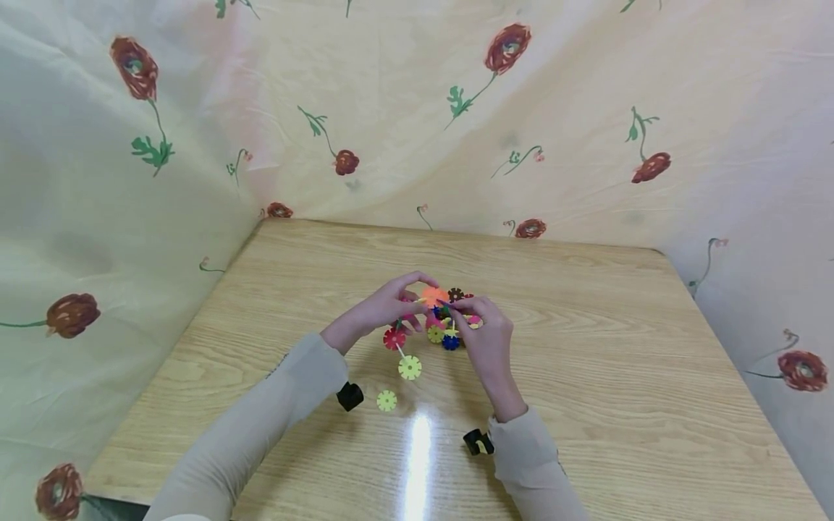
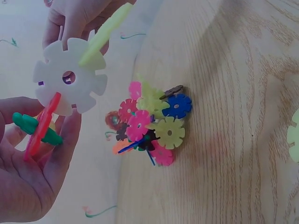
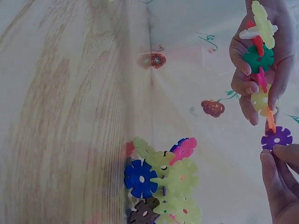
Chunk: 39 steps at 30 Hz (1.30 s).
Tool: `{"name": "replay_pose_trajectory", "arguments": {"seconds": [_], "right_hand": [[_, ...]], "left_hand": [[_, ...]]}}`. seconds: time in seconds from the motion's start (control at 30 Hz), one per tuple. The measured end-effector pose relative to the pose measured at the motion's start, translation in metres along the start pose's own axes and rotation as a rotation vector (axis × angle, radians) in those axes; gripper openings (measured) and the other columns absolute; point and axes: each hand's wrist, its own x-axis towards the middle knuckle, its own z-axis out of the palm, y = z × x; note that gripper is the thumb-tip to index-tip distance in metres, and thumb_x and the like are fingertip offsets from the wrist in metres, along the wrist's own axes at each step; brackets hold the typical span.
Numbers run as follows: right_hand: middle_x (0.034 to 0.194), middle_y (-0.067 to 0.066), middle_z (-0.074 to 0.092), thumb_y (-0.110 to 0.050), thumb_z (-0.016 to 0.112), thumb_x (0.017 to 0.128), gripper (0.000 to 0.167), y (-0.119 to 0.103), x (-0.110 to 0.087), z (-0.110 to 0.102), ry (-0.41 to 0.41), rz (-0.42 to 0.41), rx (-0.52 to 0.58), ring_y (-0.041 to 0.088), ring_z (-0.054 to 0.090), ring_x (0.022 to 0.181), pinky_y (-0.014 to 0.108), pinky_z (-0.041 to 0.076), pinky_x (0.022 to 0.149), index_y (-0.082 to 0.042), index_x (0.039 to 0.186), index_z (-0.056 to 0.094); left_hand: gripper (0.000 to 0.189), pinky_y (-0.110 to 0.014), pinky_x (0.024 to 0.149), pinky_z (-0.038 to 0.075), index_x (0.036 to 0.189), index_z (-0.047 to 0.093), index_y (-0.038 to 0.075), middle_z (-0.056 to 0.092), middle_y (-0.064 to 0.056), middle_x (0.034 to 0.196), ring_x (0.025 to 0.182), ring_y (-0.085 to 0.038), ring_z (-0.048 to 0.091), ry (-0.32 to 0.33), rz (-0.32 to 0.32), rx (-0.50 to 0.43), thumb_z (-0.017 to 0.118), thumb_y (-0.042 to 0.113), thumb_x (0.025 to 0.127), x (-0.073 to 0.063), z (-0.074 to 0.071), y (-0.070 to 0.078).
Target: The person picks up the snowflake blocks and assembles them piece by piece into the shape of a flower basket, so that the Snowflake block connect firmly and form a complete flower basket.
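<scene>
My left hand (image 1: 389,302) holds a chain of notched plastic snowflake discs by its middle. In the right wrist view the chain runs from a pale yellow disc (image 3: 266,28) through a green disc (image 3: 265,59) and a pink disc (image 3: 262,80) to an orange disc (image 3: 271,120). Thumb and fingers of my right hand (image 1: 489,334) pinch a purple disc (image 3: 269,141), its edge right at the orange one. A white disc (image 2: 86,86) and a red disc (image 2: 41,128) show large in the left wrist view, near the chain's other end.
Behind the hands, a pile of discs in several colours, including a blue disc (image 3: 134,179), lies on the wooden table (image 1: 586,347). One loose yellow-green disc (image 1: 386,395) lies nearer the front. A flowered cloth (image 1: 391,94) hangs around the table's back and sides.
</scene>
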Motion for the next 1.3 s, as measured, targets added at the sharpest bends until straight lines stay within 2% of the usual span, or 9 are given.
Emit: {"name": "replay_pose_trajectory", "arguments": {"seconds": [0.23,0.53,0.7,1.3], "right_hand": [[0.086,0.013,0.071,-0.001,0.075,0.082,0.008,0.0002,-0.0006,0.0009,-0.013,0.018,0.01,0.026,0.07,0.075,0.015,0.054,0.054,0.0,0.089,0.073],[0.086,0.015,0.07,-0.001,0.074,0.082,0.008,0.0008,-0.002,0.0014,-0.028,0.016,0.019,0.028,0.071,0.076,0.006,0.048,0.052,0.001,0.09,0.072],[0.085,0.013,0.07,-0.002,0.075,0.082,0.008,0.0017,-0.003,0.0008,-0.019,0.011,0.012,0.027,0.071,0.075,0.004,0.047,0.053,-0.001,0.089,0.073],[0.086,0.014,0.07,-0.002,0.073,0.083,0.007,0.0012,-0.0044,-0.0009,-0.02,0.031,0.011,0.028,0.07,0.075,0.006,0.048,0.05,0.001,0.09,0.072]], "left_hand": [[0.04,-0.031,0.062,0.058,0.138,0.045,0.009,0.07,-0.023,0.101,0.066,-0.017,0.068,0.0,-0.002,0.016,0.051,0.007,0.099,0.0009,0.0005,-0.0022],[0.04,-0.033,0.064,0.059,0.139,0.044,0.007,0.069,-0.025,0.103,0.067,-0.016,0.069,0.001,-0.004,0.026,0.051,0.006,0.099,-0.0006,0.0009,-0.0005],[0.039,-0.033,0.064,0.059,0.138,0.045,0.009,0.068,-0.028,0.108,0.066,-0.016,0.069,0.008,-0.017,0.025,0.051,0.007,0.1,-0.0005,0.0015,0.0],[0.039,-0.035,0.064,0.06,0.136,0.047,0.01,0.071,-0.023,0.1,0.066,-0.016,0.069,0.016,-0.014,0.019,0.055,0.008,0.098,-0.0002,0.0028,-0.0015]]}}
